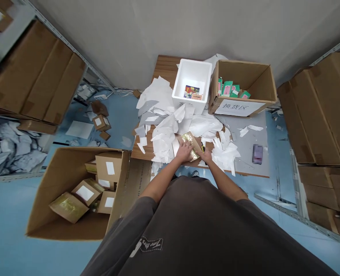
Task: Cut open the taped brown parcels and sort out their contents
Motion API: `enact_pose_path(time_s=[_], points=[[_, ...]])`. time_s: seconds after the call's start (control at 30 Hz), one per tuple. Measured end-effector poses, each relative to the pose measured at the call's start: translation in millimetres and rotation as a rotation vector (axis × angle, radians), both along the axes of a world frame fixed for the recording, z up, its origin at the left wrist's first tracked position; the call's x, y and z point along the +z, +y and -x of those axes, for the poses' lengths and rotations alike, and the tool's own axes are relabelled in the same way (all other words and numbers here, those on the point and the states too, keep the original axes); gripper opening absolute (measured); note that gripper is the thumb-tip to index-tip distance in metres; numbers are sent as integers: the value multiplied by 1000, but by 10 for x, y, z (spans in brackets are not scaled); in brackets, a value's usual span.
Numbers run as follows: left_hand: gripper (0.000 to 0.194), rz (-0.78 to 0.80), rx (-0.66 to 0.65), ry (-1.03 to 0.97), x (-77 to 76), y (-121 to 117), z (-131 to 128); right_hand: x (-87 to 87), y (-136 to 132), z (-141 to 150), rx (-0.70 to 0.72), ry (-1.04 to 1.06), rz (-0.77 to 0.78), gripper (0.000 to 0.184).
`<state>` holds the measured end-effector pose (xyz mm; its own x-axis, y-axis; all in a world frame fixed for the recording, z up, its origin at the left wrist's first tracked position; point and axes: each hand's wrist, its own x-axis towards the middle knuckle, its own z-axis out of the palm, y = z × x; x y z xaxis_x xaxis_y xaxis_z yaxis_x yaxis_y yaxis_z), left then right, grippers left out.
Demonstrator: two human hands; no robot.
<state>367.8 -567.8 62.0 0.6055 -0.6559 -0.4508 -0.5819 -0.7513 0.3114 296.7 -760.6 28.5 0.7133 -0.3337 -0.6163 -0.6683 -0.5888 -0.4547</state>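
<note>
A small brown cardboard box [197,142] with shiny yellowish tape lies at the table's near edge, directly before me. My left hand [184,151] rests over its left side, fingers spread on the taped top. At the box's right edge, my right hand [205,155] is closed around a slim yellow-and-black tool that looks like a utility knife [203,147]; its tip is too small to make out. Torn white paper [165,140] surrounds both hands, with more crumpled paper [225,150] just right of my right hand.
Behind the paper stand a white foam box [177,86] with colourful packs and a labelled carton [241,108] with green-and-pink packs. A purple item [257,154] lies right. On the floor left, a large open carton [43,195] holds several taped boxes. Loaded shelves flank both sides.
</note>
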Motion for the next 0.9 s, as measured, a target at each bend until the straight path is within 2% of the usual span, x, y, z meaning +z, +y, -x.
enact_pose_path(time_s=[0.07,0.13,0.27,0.37,0.47,0.53,0.57,0.7,0.8,0.9], points=[[98,30,-146,53,21,-50,-70,-29,-71,-61,-30,1,18,70],[99,25,-187,76,19,-86,-109,-31,-119,-135,-23,-11,0,68],[82,-15,-120,60,-24,-101,-7,30,-165,-265,30,-31,15,69],[71,8,-45,19,-66,-99,143,96,-250,-223,16,-82,14,52],[71,-1,-20,-31,-104,-124,235,138,-423,-18,58,-81,-214,47],[73,-28,-14,-44,-117,-152,243,145,-549,133,147,-26,-385,47],[74,-40,-9,-43,-118,-166,233,143,-600,187,192,2,-422,44],[84,-69,-28,-17,-103,-200,150,132,-670,198,293,27,-306,33],[95,-99,-24,8,-101,-221,101,131,-634,130,290,7,-195,32],[109,-133,3,40,-114,-259,79,131,-619,150,285,-6,-180,31]])
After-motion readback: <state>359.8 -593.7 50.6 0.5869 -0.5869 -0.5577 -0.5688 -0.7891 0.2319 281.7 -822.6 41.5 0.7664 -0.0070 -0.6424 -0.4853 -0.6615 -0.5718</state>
